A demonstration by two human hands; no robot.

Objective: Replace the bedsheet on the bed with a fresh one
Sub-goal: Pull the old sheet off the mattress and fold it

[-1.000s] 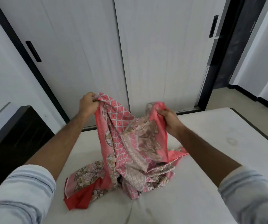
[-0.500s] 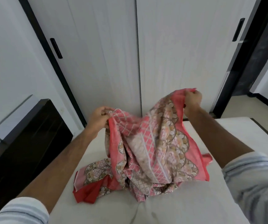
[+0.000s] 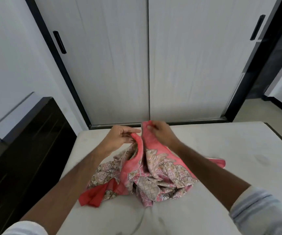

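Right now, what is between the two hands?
In the head view, only a raised fold of the pink patterned bedsheet lies between the left hand and the right hand; both pinch it.

left sleeve (image 3: 24, 228) — white, pushed up | right sleeve (image 3: 262, 212) — pale blue-grey, rolled above forearm

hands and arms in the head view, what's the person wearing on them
Both forearms are bare, with the sleeves pushed up toward the elbows. The right sleeve is pale blue-grey cloth with faint darker stripes, bunched in folds. The left sleeve is a similar pale cloth, mostly cut off by the frame edge. No gloves, rings or watch show on the left hand or the right hand.
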